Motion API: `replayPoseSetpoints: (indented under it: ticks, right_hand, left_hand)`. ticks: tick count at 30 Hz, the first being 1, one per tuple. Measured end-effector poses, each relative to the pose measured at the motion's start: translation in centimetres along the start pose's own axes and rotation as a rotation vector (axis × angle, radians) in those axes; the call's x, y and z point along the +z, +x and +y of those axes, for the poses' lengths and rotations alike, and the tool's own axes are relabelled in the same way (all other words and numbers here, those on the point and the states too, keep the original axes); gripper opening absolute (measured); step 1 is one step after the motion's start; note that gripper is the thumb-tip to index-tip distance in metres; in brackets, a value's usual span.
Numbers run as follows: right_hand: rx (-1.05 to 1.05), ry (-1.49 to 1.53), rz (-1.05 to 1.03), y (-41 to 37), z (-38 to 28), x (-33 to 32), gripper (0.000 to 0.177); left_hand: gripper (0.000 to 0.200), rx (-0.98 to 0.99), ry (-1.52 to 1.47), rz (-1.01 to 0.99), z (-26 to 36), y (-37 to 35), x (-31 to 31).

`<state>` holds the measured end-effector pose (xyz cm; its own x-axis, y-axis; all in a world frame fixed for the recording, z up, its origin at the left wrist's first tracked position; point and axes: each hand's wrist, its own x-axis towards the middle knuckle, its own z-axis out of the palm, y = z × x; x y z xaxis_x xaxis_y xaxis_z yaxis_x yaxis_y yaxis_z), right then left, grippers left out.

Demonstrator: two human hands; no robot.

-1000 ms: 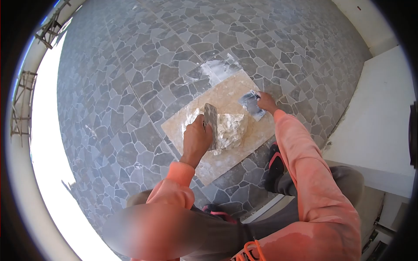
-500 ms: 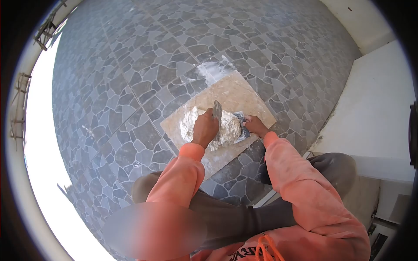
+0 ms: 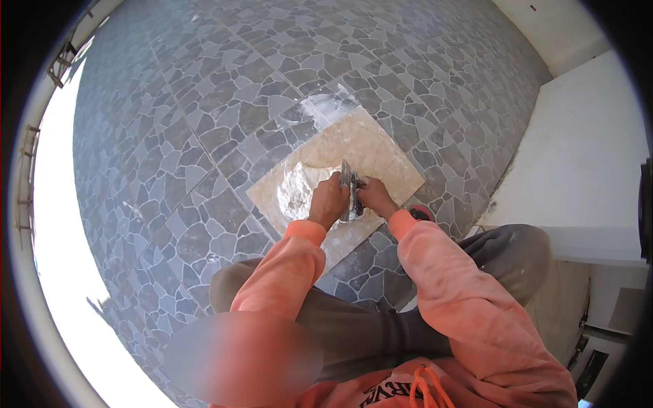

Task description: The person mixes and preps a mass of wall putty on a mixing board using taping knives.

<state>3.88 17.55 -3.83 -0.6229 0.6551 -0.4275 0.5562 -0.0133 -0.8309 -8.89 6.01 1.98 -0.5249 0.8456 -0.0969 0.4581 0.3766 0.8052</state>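
A mound of white, wet-looking plaster (image 3: 296, 193) lies on a square beige tile (image 3: 384, 146) on the floor. My left hand (image 3: 329, 201) is closed around a putty knife (image 3: 345, 170) at the mound's right side. Pressed up close to it, a dark plaster-smeared trowel (image 3: 354, 204) stands on edge in the closed fingers of my right hand (image 3: 376, 196). The two tools meet or nearly meet between my hands; their handles are mostly hidden by my fingers.
The floor (image 3: 238, 75) has a grey stone-pattern surface, with a white plaster smear (image 3: 328, 109) past the tile's far corner. A white wall (image 3: 578, 156) rises on the right. My bent legs (image 3: 510, 262) are close to the tile's near side.
My right hand has moved left with the trowel, turning it upright against the putty knife. My left hand has shifted slightly right, and more of the mound's left part shows.
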Motion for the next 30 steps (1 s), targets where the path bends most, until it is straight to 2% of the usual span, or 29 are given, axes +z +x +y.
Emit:
replayPoseSetpoints:
  ticks: [5,9,12,14,18,21,24,27,30]
  right_hand:
    - [0.006,-0.134,0.004,-1.9,-5.0,0.3,0.028]
    - [0.01,-0.171,-0.017,-1.0,-5.5,-0.1,0.028]
    - [0.037,-0.188,0.173,-1.1,-5.9,-2.7,0.03]
    - [0.086,-0.27,0.247,-0.5,-2.8,-5.4,0.03]
    - [0.323,-0.22,0.328,1.5,11.0,-9.3,0.032]
    - [0.306,-0.174,0.326,-0.9,13.3,-8.5,0.034]
    - [0.217,-0.122,0.295,-1.8,14.9,-4.7,0.014]
    - [0.285,0.194,0.218,-2.3,13.5,0.2,0.016]
    - [0.358,0.418,0.146,-3.3,12.6,1.6,0.017]
  left_hand:
    - [0.02,-0.036,0.045,-0.004,-0.3,0.1,-0.1]
    - [0.022,-0.134,0.173,0.001,-1.1,0.3,-0.8]
    - [0.023,-0.155,0.182,-0.028,-1.4,0.1,-1.4]
    - [0.025,-0.15,0.185,-0.022,-1.5,0.2,-1.6]
    - [0.025,-0.149,0.194,-0.023,-0.7,0.0,-3.3]
    - [0.025,-0.153,0.197,-0.042,0.6,-0.5,-4.2]
    - [0.025,-0.109,0.215,-0.025,1.2,-0.4,-4.9]
    - [0.026,-0.08,0.205,-0.012,1.2,-0.8,-5.2]
    - [0.026,-0.063,0.211,0.004,0.8,-0.9,-5.8]
